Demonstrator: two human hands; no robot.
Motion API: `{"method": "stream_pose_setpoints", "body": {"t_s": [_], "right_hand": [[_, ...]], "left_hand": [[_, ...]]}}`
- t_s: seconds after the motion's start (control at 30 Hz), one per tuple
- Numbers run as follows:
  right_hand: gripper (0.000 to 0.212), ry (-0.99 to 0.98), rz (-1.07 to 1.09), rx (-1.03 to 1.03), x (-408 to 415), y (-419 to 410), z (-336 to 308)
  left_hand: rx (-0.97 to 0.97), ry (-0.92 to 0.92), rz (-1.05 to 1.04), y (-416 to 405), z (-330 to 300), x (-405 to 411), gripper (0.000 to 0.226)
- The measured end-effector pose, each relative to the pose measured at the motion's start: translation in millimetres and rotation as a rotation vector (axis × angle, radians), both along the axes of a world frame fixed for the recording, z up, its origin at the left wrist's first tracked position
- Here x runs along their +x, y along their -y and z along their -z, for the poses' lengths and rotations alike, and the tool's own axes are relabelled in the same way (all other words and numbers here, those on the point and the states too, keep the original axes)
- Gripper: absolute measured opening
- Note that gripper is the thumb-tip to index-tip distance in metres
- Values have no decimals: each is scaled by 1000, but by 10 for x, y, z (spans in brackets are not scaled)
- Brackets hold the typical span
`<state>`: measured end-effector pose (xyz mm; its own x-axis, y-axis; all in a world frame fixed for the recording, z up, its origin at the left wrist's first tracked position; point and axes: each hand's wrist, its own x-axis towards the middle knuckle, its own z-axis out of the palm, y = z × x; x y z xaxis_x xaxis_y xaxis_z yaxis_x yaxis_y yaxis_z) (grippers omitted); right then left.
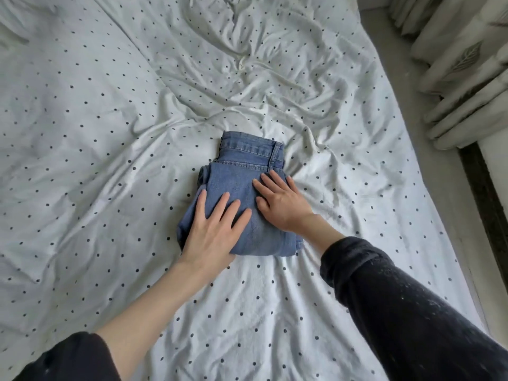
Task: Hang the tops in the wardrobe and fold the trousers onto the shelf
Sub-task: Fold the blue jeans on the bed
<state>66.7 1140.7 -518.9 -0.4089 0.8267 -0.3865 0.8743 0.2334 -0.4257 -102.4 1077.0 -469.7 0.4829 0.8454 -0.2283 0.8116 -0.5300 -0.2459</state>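
A pair of blue jeans [242, 166] lies folded into a compact bundle in the middle of the bed, waistband at the far end. My left hand [214, 229] lies flat on the near left part of the bundle, fingers straight and spread. My right hand [280, 202] presses flat on the right side, fingers pointing up and to the left. Neither hand grips the cloth. No tops, wardrobe or shelf are in view.
The bed [110, 133] is covered by a wrinkled white sheet with small dark dots, creased most at the far middle. Pale curtains [461, 64] hang along the right, beyond a strip of grey floor [428, 149] beside the bed's right edge.
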Motion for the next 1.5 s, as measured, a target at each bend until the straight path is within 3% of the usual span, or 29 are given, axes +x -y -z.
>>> {"method": "stream_pose_setpoints", "body": {"t_s": [0.17, 0.37, 0.53, 0.6, 0.7, 0.8, 0.87, 0.97, 1.03, 1.13, 1.23, 1.33, 1.43, 1.5], "right_hand": [[48, -148, 41, -260, 146, -266, -417], [36, -534, 297, -212, 491, -350, -1040], [82, -693, 424, -320, 654, -494, -946], [90, -753, 466, -332, 681, -575, -867], [83, -875, 569, -345, 674, -758, -770], [59, -969, 644, -274, 569, -998, -657], [50, -991, 724, -215, 451, -1183, -598], [48, -919, 823, -151, 318, -1434, -500], [53, -829, 837, -158, 258, -1581, -402], [59, -679, 825, -190, 161, -1779, -147], [71, -577, 829, -236, 73, -1828, 85], [81, -302, 726, -3, -68, -1760, 205], [60, -85, 476, 330, -272, -1560, 295], [55, -20, 434, 348, -311, -1536, 406]], "left_hand": [[-119, 112, -8, -305, -363, -31, 82], [-271, 278, -234, -967, -1038, 111, 63], [-115, 410, -307, -1377, -1162, 200, 56], [-93, 444, -339, -1492, -1141, 189, 55], [-58, 607, -469, -1737, -1014, 64, 50], [25, 763, -571, -2002, -843, -75, 49], [163, 695, -501, -2121, -683, -140, 47], [264, 437, -319, -2171, -378, -195, 46], [128, 382, -271, -2147, -187, -149, 54], [-61, 343, -360, -2187, 131, -36, 74], [-116, 313, -379, -2223, 398, -3, 71], [-182, 304, -428, -2212, 575, -46, 64], [-240, 327, -464, -2155, 694, -106, 68], [-283, 289, -480, -2194, 763, -111, 78]]}}
